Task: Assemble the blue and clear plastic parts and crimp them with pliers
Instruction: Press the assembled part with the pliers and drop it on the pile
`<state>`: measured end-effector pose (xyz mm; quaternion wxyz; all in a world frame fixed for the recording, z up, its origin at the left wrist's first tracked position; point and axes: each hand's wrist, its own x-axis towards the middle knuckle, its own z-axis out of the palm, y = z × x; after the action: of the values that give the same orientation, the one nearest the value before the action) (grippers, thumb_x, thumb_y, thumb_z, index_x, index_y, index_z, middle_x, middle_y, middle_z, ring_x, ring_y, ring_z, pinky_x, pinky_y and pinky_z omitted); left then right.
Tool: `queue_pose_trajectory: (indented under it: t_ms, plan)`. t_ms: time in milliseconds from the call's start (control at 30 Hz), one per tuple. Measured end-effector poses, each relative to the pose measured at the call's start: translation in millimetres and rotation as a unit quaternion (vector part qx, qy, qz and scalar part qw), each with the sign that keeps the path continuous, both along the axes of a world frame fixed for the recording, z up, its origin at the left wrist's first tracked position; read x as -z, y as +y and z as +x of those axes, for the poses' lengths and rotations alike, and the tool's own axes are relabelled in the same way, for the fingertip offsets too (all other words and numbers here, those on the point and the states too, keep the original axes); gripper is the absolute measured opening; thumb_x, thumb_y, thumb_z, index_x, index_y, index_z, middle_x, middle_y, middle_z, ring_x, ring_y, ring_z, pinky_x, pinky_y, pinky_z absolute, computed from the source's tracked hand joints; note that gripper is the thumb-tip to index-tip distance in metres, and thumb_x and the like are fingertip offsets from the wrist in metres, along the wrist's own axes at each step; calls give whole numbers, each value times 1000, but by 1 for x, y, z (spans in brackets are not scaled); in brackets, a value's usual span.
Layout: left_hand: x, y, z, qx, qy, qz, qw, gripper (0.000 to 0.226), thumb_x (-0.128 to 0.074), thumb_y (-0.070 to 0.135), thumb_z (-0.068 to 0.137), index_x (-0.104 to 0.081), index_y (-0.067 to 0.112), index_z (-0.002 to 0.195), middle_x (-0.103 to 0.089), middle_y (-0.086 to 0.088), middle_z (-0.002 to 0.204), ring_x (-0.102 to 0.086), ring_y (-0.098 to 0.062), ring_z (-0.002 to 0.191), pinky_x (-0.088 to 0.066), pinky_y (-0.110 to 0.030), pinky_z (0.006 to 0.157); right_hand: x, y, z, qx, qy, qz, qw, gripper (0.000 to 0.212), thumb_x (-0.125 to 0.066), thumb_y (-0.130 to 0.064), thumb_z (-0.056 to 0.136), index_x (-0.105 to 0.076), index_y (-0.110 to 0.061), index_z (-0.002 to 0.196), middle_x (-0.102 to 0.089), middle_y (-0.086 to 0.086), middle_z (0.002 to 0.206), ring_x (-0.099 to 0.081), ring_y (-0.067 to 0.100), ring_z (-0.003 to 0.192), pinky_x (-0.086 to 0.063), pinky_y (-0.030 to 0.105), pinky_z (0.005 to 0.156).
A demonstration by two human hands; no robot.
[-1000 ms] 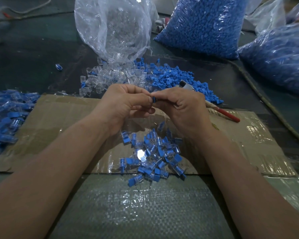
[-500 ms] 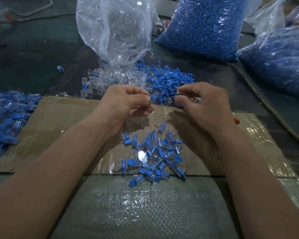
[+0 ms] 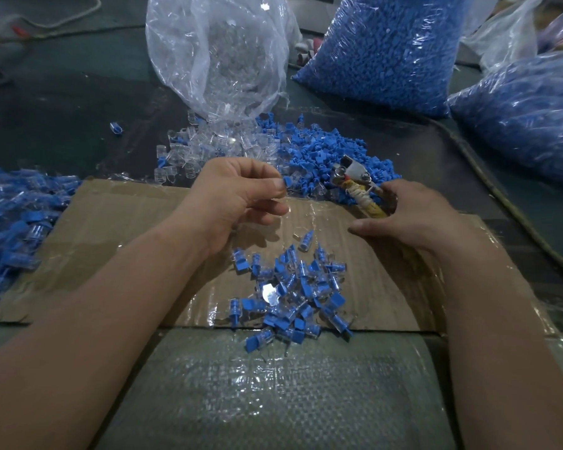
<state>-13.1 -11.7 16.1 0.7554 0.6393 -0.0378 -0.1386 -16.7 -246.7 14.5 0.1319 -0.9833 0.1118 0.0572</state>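
Observation:
My left hand (image 3: pixel 238 199) hovers over the cardboard and pinches a small assembled blue and clear part (image 3: pixel 288 182) between thumb and forefinger. To its right, my right hand (image 3: pixel 416 219) curls its fingers round the cord-wrapped handles of the pliers (image 3: pixel 350 173), thumb stretched out to the left. The metal jaws point up and left over the loose blue parts (image 3: pixel 319 151). Loose clear parts (image 3: pixel 215 147) lie beside them. A heap of joined parts (image 3: pixel 293 293) sits on the cardboard between my forearms.
A taped cardboard sheet (image 3: pixel 111 222) covers the work area. Behind it stand an open clear bag (image 3: pixel 218 53) of clear parts and two full bags of blue parts (image 3: pixel 387 50) (image 3: pixel 527 115). More joined parts (image 3: pixel 13 222) are piled at the left edge.
My right hand left the left hand, moved right and took hold of the pliers, whose jaws now rise off the table. The left hand stays in place with the part.

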Motion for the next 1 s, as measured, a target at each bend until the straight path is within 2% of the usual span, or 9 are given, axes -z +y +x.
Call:
queue_pose_trajectory:
  t_ms: [133,233,433,600,733,900,1000]
  plan:
    - [0,1,0,1,-9,5,1000,9,-60,-3,78,-59,5,75,-64,0,56,-64,-11,53,-49,-16,44,-1,2,0,6,-68,1,998,70,-73,-58,61,-56,-18,116,-51,-2,99,-41,13,85,-32,29,64]
    - [0,0,-1,3,-16,8,1000,9,-59,-4,78,-58,5,75,-64,1,56,-64,-10,53,-50,-16,44,-4,7,-4,-3,-128,6,992,53,-76,-39,66,-61,-15,110,-61,3,102,-46,15,83,-34,28,67]
    - [0,0,0,-20,-34,7,999,11,-58,-4,80,-57,6,76,-62,-5,64,-62,-8,51,-47,-15,42,-11,22,-11,-35,-221,34,974,45,-66,-11,68,-60,-11,112,-63,8,102,-55,27,93,-45,37,78]
    - [2,-2,1,-56,-63,8,996,14,-58,-4,82,-57,8,76,-61,-2,62,-60,-7,48,-46,-15,41,-14,33,-17,-63,-309,82,945,42,-59,2,69,-61,-15,107,-59,3,85,-56,25,79,-48,41,69]
    - [3,-2,1,-79,-106,18,991,17,-57,-4,83,-57,11,76,-62,5,57,-59,-5,49,-47,-15,43,-11,41,-18,-104,-304,108,941,36,-60,1,69,-60,-12,103,-56,0,87,-53,23,82,-47,41,72]
    - [0,-2,-1,-89,-142,21,986,19,-57,-4,83,-57,13,75,-61,8,56,-57,-4,49,-46,-16,45,-5,48,-17,-142,-253,109,951,36,-57,-1,70,-54,-16,103,-46,-6,93,-43,13,87,-32,26,75]
    - [1,-3,-2,-92,-148,23,984,19,-57,-3,84,-57,14,75,-61,9,55,-57,-3,49,-45,-17,46,-2,50,-16,-161,-226,101,955,34,-61,-8,72,-51,-19,102,-44,-7,94,-39,10,85,-27,22,65]
